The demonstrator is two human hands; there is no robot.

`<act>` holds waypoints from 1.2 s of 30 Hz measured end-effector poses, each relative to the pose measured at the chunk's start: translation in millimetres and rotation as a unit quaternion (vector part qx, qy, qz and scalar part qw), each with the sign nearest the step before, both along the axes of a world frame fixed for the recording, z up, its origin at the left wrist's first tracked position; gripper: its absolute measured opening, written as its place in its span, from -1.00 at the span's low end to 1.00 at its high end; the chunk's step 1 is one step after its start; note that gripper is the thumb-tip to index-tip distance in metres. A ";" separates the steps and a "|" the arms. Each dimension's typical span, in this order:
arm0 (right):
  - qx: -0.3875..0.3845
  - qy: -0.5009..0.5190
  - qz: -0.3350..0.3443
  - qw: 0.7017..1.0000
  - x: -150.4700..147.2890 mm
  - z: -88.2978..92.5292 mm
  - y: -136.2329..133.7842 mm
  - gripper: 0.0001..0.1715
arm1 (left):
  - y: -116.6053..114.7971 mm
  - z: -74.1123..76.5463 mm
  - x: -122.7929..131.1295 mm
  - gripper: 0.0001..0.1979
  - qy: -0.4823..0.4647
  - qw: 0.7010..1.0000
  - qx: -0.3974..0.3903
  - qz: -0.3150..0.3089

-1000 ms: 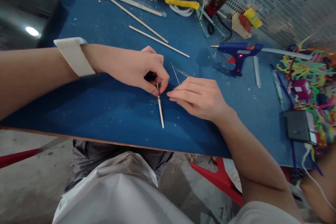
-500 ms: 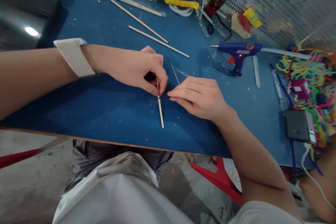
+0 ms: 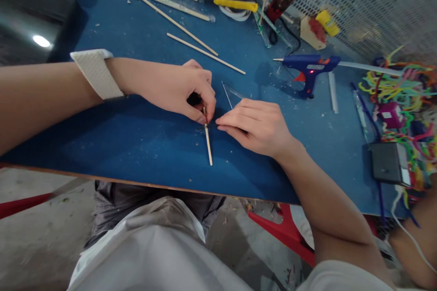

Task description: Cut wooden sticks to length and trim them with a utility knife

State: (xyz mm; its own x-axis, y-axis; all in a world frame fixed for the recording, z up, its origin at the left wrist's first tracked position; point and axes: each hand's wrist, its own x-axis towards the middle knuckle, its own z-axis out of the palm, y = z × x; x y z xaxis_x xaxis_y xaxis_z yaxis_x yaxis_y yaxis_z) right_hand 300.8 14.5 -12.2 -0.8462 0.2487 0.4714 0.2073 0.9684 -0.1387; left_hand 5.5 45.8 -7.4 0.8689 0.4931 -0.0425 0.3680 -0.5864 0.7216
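Note:
My left hand (image 3: 180, 88) pinches the far end of a short thin wooden stick (image 3: 208, 142) that lies on the blue table (image 3: 112, 136), pointing toward me. A white band wraps my left wrist. My right hand (image 3: 257, 125) rests with fingers pressed together on a clear plastic triangle ruler (image 3: 232, 93), its fingertips almost touching the left fingertips at the stick.
Long wooden sticks (image 3: 205, 52) lie beyond my hands. A blue glue gun (image 3: 309, 70) stands to the right, a yellow-handled cutter (image 3: 235, 3) farther back. Coloured pipe cleaners (image 3: 403, 95) and a small black box (image 3: 389, 163) sit at right. A black case (image 3: 30, 18) is at far left.
My right hand has crept a little to the left toward the stick. The left hand and the stick have hardly moved.

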 end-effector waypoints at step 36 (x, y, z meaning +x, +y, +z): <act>-0.032 0.006 0.006 0.999 -5.2 1.2 -1.3 -0.78 | -3.8 5.8 0.9 -0.61 0.004 1.000 0.004 0.006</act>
State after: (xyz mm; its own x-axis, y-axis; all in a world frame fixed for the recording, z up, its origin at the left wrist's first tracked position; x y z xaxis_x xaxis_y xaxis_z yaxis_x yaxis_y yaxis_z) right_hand 295.6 13.2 -11.0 -0.8437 0.2690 0.4645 0.1947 0.9598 -0.2022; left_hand 6.4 42.0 -1.7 0.8626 0.5038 -0.0446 0.3805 -0.5882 0.7136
